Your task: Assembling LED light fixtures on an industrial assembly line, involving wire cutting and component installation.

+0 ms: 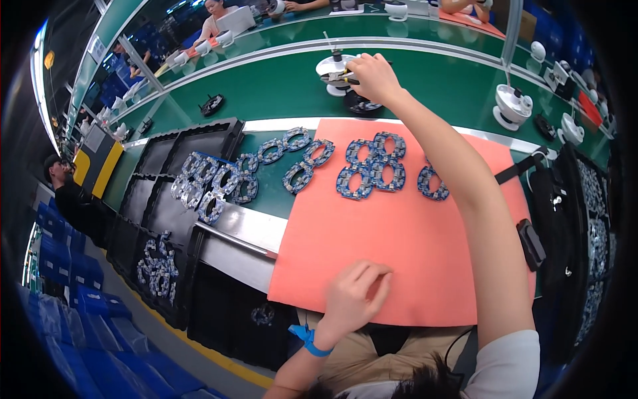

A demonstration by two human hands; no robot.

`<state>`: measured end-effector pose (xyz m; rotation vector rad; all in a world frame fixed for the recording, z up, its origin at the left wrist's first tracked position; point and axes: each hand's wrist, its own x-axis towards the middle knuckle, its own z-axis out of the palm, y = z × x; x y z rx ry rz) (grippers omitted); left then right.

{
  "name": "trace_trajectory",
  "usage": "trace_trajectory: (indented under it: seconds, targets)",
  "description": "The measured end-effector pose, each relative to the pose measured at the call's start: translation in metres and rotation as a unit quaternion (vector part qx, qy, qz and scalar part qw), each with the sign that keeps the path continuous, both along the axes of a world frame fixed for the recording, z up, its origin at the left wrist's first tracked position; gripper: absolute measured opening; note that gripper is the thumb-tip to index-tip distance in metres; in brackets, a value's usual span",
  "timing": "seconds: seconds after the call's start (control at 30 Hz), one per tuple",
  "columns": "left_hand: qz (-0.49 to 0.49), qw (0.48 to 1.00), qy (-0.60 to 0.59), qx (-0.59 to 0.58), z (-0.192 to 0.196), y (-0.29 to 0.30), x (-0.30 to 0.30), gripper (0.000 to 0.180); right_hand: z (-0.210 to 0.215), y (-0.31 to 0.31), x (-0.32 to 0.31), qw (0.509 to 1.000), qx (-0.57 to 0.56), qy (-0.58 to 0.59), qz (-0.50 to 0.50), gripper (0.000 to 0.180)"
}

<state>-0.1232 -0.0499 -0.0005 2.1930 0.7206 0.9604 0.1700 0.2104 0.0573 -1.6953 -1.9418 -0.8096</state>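
Note:
My right hand (373, 78) reaches far across the bench with its fingers closed round a hand tool, apparently pliers with black and yellow parts (347, 77). They are beside a white round stand (330, 66), and a dark round part (362, 102) lies just below. Near the front edge of the orange mat (399, 246), my left hand (359, 296) is loosely curled, thumb and forefinger apart, with nothing seen in it. A blue band circles that wrist. Blue ring-shaped circuit boards in figure-eight pairs (371, 166) lie at the mat's far side; my right forearm partly covers another board (433, 183).
More boards (212, 179) are spread on the left, beside black divided trays (159, 199). A black rack with boards (588, 219) stands on the right. White devices (513, 106) sit along the far bench. Several people work beyond the frame and at left.

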Motion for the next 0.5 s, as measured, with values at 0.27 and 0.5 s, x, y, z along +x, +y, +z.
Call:
trace_trajectory:
  seconds: [0.27, 0.5]
  targets:
    - [-0.016, 0.999, 0.014, 0.037, 0.001, 0.003, -0.004, 0.010, -0.021, 0.033, -0.011, 0.990, -0.058, -0.090, -0.089, 0.014]
    - [-0.004, 1.000, 0.001, 0.020, 0.002, 0.001, -0.001, 0.006, -0.020, 0.027, 0.005, 0.992, 0.032, -0.071, -0.103, 0.017]
